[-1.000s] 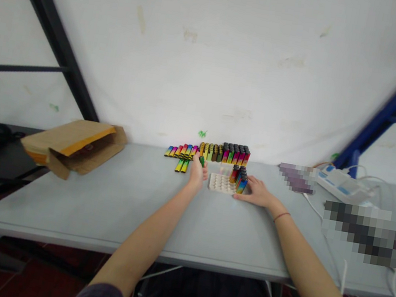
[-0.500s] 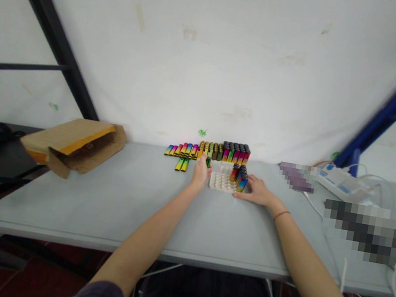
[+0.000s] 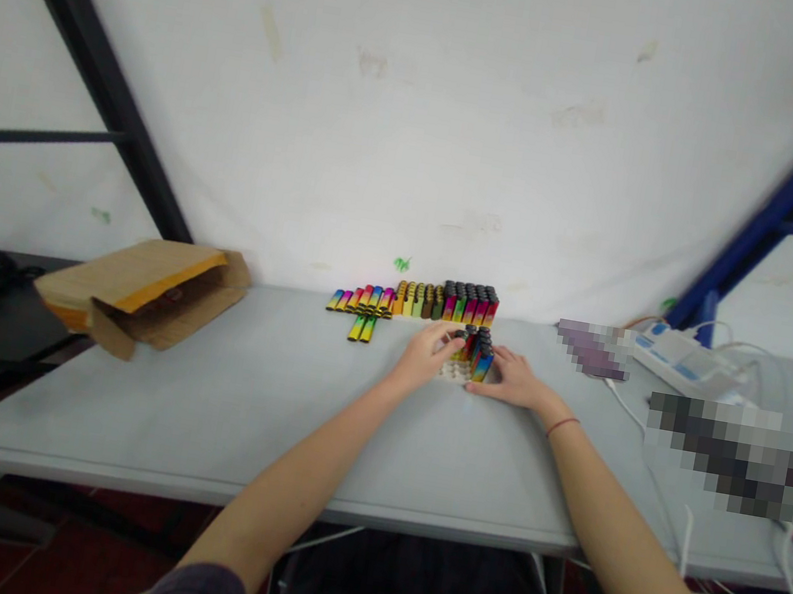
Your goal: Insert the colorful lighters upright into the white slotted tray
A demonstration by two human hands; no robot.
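Note:
My left hand [image 3: 427, 353] is closed in a pinch on a small rainbow-coloured cylinder with a dark cap [image 3: 459, 346], over the white tray with round holes [image 3: 456, 372]. To the right of it, several similar cylinders [image 3: 482, 362] stand upright in the tray. My right hand [image 3: 517, 381] steadies the tray's right end, thumb at the front corner and fingers along the side by the cylinders. Part of the tray is hidden behind my left hand.
Along the wall stand dark-capped cylinders [image 3: 469, 303] and a yellow-topped group [image 3: 418, 299]; more lie flat [image 3: 362, 328] to the left. An open cardboard box [image 3: 140, 285] sits at left. At right are a purple phone-like item [image 3: 591, 352], a power strip [image 3: 682, 360] and cables.
My left hand has moved right, from the tray's left side to above it, carrying the cylinder in beside the standing ones. The right hand has stayed at the tray's right end.

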